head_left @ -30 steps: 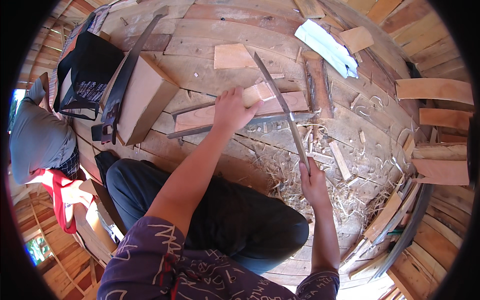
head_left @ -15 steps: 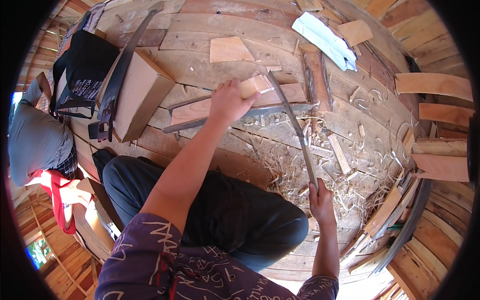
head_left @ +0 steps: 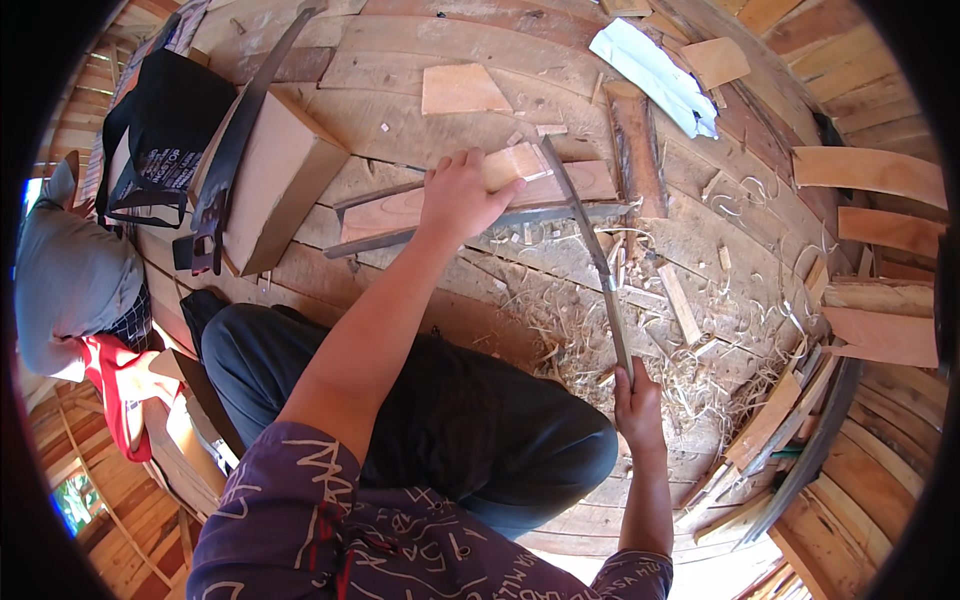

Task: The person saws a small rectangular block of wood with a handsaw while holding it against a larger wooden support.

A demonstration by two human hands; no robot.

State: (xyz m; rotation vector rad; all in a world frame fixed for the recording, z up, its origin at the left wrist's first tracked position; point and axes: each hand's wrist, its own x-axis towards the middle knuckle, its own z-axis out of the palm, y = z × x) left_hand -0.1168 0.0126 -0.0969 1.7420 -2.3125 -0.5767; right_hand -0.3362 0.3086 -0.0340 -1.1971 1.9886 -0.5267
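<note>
My left hand [head_left: 463, 195] is closed around a short pale wooden block [head_left: 512, 167], pressing it down on a long reddish board [head_left: 400, 213]. Pale lines cross the block near its right end. In my right hand [head_left: 638, 400] is the wooden handle of a long-handled knife [head_left: 583, 225], with a metal collar where the dark blade begins. The blade slants up and left, its tip by the block's right end; whether it touches the wood I cannot tell. A dark strip [head_left: 375, 243] runs along the board's near side.
Wood shavings [head_left: 590, 340] and offcuts cover the planks right of my knees. A handsaw [head_left: 235, 150] leans on a cardboard box [head_left: 290, 190], beside a black bag [head_left: 160, 130]. A bark-edged plank [head_left: 636, 150] and white sheet [head_left: 655, 78] lie beyond. Another person [head_left: 80, 270] is at far left.
The view has shifted slightly. The knife and both hands keep nearly the same pose. A small chip now shows apart from the block, just beyond its far edge.
</note>
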